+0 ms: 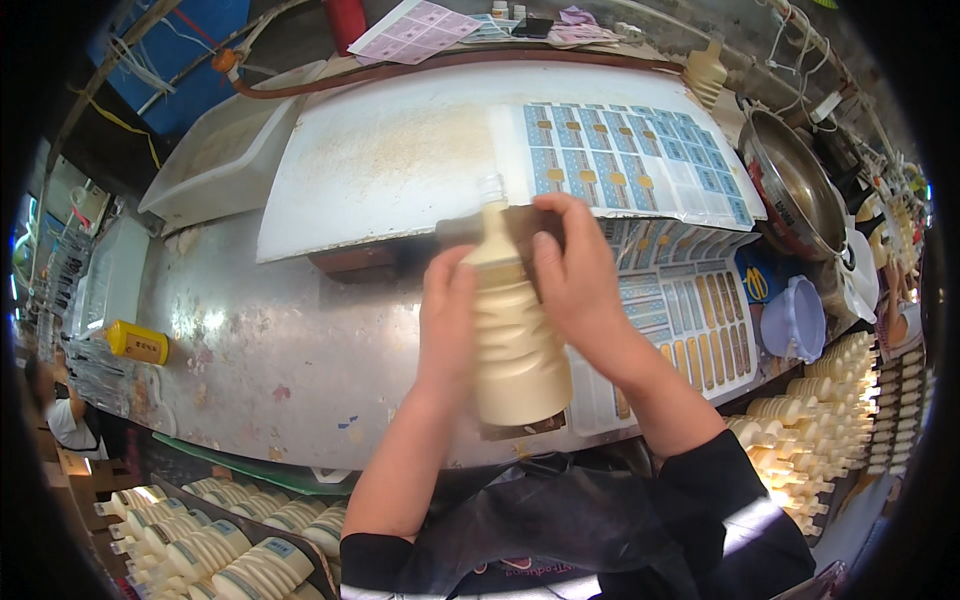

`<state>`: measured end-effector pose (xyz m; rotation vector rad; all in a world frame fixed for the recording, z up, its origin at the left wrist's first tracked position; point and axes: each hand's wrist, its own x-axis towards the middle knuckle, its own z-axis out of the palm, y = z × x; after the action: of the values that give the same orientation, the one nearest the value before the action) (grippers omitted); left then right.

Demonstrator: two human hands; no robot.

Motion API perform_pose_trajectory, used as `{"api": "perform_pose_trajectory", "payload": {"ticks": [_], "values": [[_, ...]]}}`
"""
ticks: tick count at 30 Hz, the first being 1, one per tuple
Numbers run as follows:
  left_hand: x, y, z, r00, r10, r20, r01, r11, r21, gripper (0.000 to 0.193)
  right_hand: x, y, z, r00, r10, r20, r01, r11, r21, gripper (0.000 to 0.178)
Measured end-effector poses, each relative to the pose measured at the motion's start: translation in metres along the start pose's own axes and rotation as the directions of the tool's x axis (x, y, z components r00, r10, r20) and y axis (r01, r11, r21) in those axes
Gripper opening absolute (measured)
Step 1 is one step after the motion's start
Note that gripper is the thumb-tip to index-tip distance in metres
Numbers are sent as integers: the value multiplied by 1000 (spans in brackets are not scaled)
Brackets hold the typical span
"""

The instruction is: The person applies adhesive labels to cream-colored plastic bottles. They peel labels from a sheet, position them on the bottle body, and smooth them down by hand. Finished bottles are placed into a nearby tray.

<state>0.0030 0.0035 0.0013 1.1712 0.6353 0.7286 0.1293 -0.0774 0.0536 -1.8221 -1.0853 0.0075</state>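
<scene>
A cream-coloured ribbed plastic bottle (pixel 518 345) lies in front of me, its narrow neck pointing away and its base toward me. My left hand (pixel 447 315) is along its left side, somewhat blurred by motion. On the other side my right hand (pixel 582 280) closes around the bottle's shoulder, thumb toward the neck. A dark brown piece (pixel 458 233) shows behind the shoulder, under the right fingertips too; whether it is a cloth or a support I cannot tell. Sheets of blue-and-gold labels (pixel 600 160) lie beyond my right hand.
A white board (pixel 390 150) covers the far part of the metal table (pixel 270 340). More label sheets (pixel 690 330), a lilac bucket (pixel 795 320) and a large metal pan (pixel 795 180) are at right. A yellow bottle (pixel 137 343) is at left. Many cream bottles (pixel 815 400) stand at lower right, labelled ones (pixel 215 555) lower left.
</scene>
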Motion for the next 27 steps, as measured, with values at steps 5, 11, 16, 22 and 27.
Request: {"api": "perform_pose_trajectory", "payload": {"ticks": [5, 11, 16, 22, 27], "values": [[-9, 23, 10, 992, -125, -15, 120, 975, -186, 40, 12, -4, -4, 999, 9, -45, 0, 979, 204, 35], [-15, 34, 19, 976, -211, -61, 182, 932, -313, 50, 9, -39, 35, 989, -147, 14, 146, 988, 55, 41], [-14, 34, 14, 969, -245, -32, 212, 891, -402, 58, 17, -25, 20, 997, -49, 68, 52, 998, -44, 42], [-11, 28, 13, 970, -244, -26, 216, 900, -380, 55, 16, -13, 17, 982, -170, 87, 165, 984, 63, 39], [-5, 7, 8, 998, -48, -41, 55, 977, 206, 41, 13, 32, -3, 996, -44, 72, 32, 985, 167, 43]]}}
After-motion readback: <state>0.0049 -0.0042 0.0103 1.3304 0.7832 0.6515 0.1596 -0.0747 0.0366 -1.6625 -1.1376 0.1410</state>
